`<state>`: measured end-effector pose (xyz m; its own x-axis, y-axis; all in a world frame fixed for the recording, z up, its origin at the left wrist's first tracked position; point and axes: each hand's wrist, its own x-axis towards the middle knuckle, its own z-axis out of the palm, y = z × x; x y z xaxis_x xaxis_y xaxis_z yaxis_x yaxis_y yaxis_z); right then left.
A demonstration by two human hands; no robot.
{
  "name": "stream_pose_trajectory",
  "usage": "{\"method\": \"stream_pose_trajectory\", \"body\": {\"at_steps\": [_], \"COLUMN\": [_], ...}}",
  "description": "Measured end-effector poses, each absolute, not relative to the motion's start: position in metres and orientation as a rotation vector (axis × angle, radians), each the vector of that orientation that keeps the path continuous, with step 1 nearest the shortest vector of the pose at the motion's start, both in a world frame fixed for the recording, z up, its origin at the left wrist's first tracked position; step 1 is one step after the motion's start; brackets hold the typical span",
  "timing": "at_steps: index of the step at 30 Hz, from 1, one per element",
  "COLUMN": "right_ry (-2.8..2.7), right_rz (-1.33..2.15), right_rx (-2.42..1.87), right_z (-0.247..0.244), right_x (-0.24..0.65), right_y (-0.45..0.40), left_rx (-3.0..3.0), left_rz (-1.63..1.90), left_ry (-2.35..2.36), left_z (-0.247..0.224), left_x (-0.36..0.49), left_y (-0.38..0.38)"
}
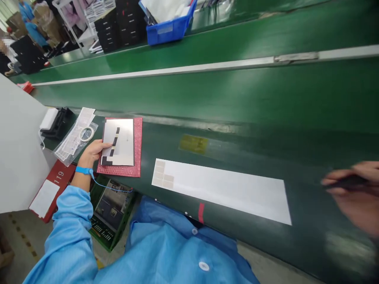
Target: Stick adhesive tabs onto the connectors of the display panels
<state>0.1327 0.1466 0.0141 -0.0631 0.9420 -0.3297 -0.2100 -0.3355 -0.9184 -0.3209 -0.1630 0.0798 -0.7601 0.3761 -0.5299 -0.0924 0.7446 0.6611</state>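
Note:
My left hand (96, 150), with a blue wrist strap (83, 170), grips the left edge of a flat silvery panel (126, 138) marked with black strips. Under the panel lies a pink bubble-wrap sheet (137, 148). Far to the right, my right hand (353, 179) is closed around a dark object (349, 182), blurred and partly out of frame. Between the hands a long white sheet (219, 187) lies on the green table, with several small beige labels (160, 173) at its left end.
A plastic bag with a tape roll (86, 134) and a black holder (60, 124) sit at the left. Below are a red folder (57, 183) and a green crate (111, 211). Yellow tape (194, 144) marks the table. A blue bin (167, 31) stands at the back.

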Motion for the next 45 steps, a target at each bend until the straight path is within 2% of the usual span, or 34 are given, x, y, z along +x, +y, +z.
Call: {"method": "stream_pose_trajectory", "body": {"at_steps": [4,8,12,16,20,45], "right_ry": [-1.053,-1.142,-1.214,-1.251,-1.306,-1.337], "right_rz": [1.595,1.556,1.523,1.522,1.496,1.437], "right_rx": [-1.218,-1.107,-1.024,-0.964,-0.971,-1.098], "right_z": [0.015,0.031,0.017,-0.010,-0.021,-0.010], "right_x": [0.103,0.065,0.016,-0.004,0.002,0.002], "right_y": [0.140,0.130,0.136,0.144,0.142,0.139], "left_rx": [0.457,0.970,1.636,1.942,1.969,1.938], "left_rz": [0.779,0.790,0.672,0.539,0.490,0.401], "left_ry": [2.568,2.734,2.393,2.148,2.133,2.141], "left_z": [0.082,0.076,0.040,0.006,-0.001,0.008], "left_x": [-0.323,-0.289,-0.213,-0.161,-0.155,-0.157], "left_y": [-0.162,-0.119,-0.036,0.022,0.030,0.028]}}
